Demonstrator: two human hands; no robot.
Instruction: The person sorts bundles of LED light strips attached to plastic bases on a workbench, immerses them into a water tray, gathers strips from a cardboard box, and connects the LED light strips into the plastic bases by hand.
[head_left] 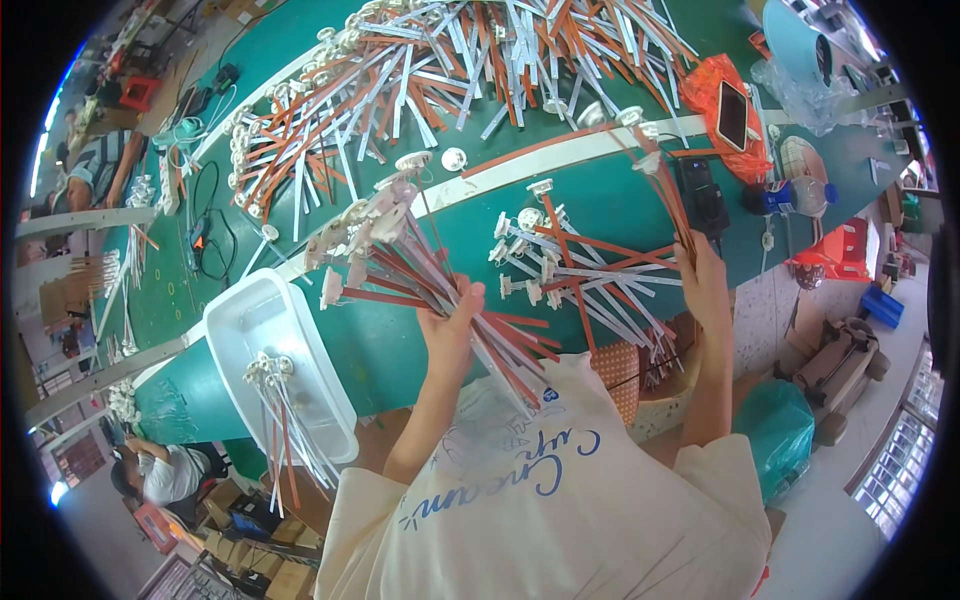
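Clenched around a thick bundle of wired lamp holders [400,250], the left hand [452,325] holds their red and white leads fanned upward, the white sockets clustered at the far end, while the right hand [706,285] grips a thinner bunch of leads [665,190] rising from its fist. Between both hands a loose scatter of the same parts [575,265] lies on the green table [400,350]. Left of them a white plastic tub [250,320] holds a few more, a large heap [440,70] covers the far side, and a phone [732,115] rests on an orange bag [715,85].
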